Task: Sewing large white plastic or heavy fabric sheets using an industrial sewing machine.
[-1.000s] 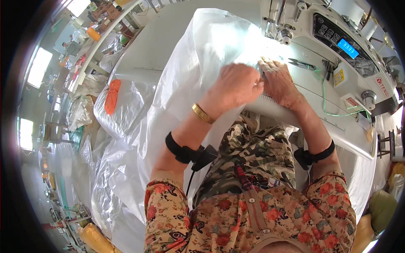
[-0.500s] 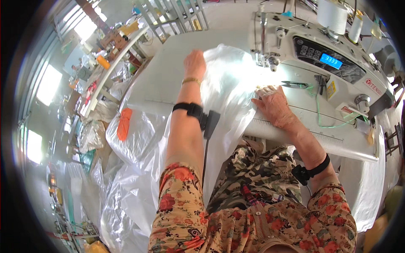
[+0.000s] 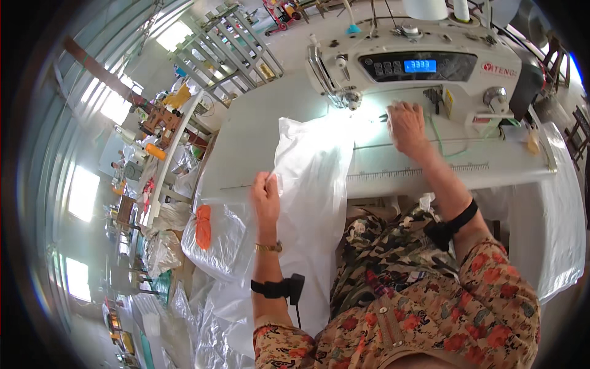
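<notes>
A white translucent sheet (image 3: 313, 172) lies over the sewing table (image 3: 246, 141) and hangs down past its front edge to my lap. My left hand (image 3: 265, 194) pinches the sheet's left edge near the table front. My right hand (image 3: 407, 126) rests palm down on the table, fingers apart, just right of the needle area of the white sewing machine (image 3: 424, 61). A small dark tool lies by its fingertips; whether the hand touches it is unclear.
A measuring strip (image 3: 418, 169) runs along the table's front. A green cord (image 3: 444, 140) trails beside my right wrist. A clear bag with an orange item (image 3: 203, 227) hangs left of the table. More plastic sheeting is piled on the floor (image 3: 203, 307). Shelves and racks stand at the far left.
My left hand has drawn back from far across the table to its front left and taken the sheet's edge. My right hand moved off the sheet toward the machine.
</notes>
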Demonstrator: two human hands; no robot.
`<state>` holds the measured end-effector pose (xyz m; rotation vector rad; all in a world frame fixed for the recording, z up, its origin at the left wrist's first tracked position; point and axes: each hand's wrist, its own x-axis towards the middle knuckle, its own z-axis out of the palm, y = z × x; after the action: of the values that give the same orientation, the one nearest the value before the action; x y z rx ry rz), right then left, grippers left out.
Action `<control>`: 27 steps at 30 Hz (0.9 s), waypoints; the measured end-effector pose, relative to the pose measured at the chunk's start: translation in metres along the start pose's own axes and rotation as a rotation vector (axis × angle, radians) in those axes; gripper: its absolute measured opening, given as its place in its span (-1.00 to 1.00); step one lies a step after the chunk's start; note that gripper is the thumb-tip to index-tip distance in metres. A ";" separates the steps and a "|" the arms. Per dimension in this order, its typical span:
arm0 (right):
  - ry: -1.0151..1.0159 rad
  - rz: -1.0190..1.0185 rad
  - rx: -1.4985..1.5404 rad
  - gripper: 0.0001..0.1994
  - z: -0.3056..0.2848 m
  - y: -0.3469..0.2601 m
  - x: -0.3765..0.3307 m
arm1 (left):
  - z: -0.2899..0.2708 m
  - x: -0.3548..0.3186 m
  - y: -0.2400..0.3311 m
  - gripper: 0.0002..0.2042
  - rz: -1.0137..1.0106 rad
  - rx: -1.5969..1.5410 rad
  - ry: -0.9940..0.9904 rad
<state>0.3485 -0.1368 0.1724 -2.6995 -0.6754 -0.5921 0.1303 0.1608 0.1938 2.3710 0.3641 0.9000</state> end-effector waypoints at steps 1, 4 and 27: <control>-0.011 0.010 0.001 -0.82 -0.001 0.004 0.003 | -0.001 -0.011 0.000 -0.83 -0.003 0.002 -0.014; -0.186 -0.114 -0.072 -0.79 -0.007 0.013 0.007 | 0.002 -0.030 0.008 -0.84 -0.010 -0.022 -0.019; -0.065 -0.446 -0.070 -0.84 -0.022 0.039 -0.029 | 0.041 0.006 0.108 -0.32 0.503 0.772 0.020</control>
<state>0.3379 -0.1886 0.1716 -2.6486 -1.3145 -0.6397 0.1680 0.0601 0.2369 3.2587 0.1226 1.1510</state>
